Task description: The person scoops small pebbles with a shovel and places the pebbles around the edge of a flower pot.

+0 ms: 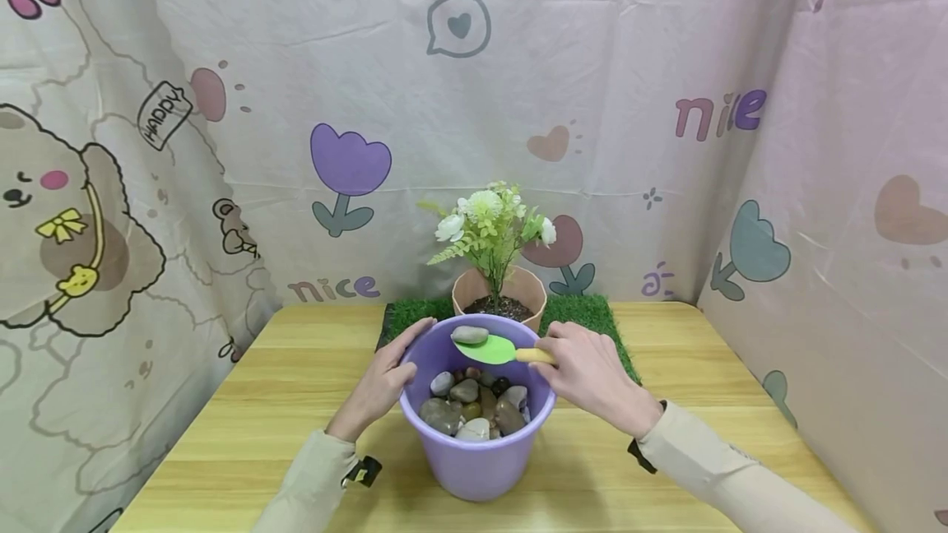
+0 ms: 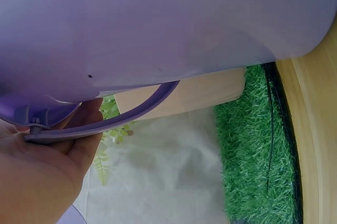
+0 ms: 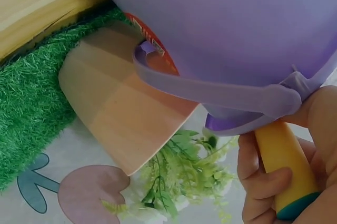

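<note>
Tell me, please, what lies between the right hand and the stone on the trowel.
The head view shows the yellow handle and part of the green blade.

The bucket (image 1: pixel 477 465) is light purple. The little shovel (image 1: pixel 492 349) has a bright green scoop and a yellow handle (image 3: pixel 281 155) with a dark green end. The stones (image 1: pixel 464 391) are grey, brown and white. The pot (image 3: pixel 116 95) is peach and the flowers (image 1: pixel 484 206) are white. The leaves (image 1: pixel 486 238) and grass mat (image 1: pixel 585 315) are green. The table (image 1: pixel 244 418) has yellow-brown wood stripes. The pale cloth (image 1: pixel 474 122) has purple, pink and blue tulips, and hearts.
</note>
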The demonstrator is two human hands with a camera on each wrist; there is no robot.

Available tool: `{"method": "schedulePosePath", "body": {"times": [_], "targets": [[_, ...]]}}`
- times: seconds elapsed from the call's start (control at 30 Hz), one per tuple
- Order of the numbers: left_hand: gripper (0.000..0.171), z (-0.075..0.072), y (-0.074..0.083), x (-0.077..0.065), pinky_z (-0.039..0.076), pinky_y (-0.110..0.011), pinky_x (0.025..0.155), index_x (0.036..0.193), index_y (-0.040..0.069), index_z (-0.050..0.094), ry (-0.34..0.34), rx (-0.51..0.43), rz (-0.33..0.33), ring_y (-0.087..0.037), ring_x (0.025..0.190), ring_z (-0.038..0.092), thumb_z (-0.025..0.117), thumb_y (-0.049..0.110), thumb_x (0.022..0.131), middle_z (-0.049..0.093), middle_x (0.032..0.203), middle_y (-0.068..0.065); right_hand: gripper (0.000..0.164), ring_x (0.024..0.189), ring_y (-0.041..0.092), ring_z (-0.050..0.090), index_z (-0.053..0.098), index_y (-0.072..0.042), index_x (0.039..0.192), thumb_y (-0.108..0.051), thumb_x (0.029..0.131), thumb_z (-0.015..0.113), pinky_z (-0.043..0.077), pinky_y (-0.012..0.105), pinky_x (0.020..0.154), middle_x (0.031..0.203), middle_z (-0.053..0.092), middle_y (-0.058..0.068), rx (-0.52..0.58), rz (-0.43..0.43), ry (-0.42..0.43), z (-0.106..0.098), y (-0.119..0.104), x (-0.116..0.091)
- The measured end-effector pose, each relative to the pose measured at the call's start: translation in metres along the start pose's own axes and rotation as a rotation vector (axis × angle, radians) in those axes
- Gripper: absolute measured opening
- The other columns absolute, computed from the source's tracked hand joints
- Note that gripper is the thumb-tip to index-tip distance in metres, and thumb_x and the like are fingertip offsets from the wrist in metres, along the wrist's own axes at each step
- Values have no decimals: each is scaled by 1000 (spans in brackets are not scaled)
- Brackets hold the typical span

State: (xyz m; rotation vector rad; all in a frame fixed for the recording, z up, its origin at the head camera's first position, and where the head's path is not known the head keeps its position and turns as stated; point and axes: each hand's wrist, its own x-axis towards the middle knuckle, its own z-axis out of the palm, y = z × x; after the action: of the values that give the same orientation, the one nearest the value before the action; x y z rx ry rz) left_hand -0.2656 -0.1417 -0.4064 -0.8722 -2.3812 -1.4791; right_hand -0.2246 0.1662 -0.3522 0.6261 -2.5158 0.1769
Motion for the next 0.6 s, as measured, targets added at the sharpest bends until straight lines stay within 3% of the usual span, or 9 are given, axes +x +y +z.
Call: {"method": "schedulePosePath", "body": {"times": [0.2,0.37,0.6], "targets": [[72,0,0,0,39,-22,102,149,12,41,5,2,-4,-29,134,47,44,-4,79,48,149,-9,11,62,2,46,76,-25,85,-33,79,79,32,17,46,77,57,-14,17,-56,64,3,3,-3],[71,1,0,1,38,-20,103,149,10,42,9,1,10,-29,134,47,44,-4,79,48,149,-10,13,62,2,48,75,-24,86,-32,77,81,33,15,47,78,60,-13,25,-70,96,4,5,-4],[71,0,0,1,39,-20,102,148,10,42,7,-2,3,-29,133,48,44,-3,79,48,148,-10,17,56,0,47,75,-21,85,-28,73,84,33,14,46,70,59,-12,54,-94,148,5,8,-5]]}}
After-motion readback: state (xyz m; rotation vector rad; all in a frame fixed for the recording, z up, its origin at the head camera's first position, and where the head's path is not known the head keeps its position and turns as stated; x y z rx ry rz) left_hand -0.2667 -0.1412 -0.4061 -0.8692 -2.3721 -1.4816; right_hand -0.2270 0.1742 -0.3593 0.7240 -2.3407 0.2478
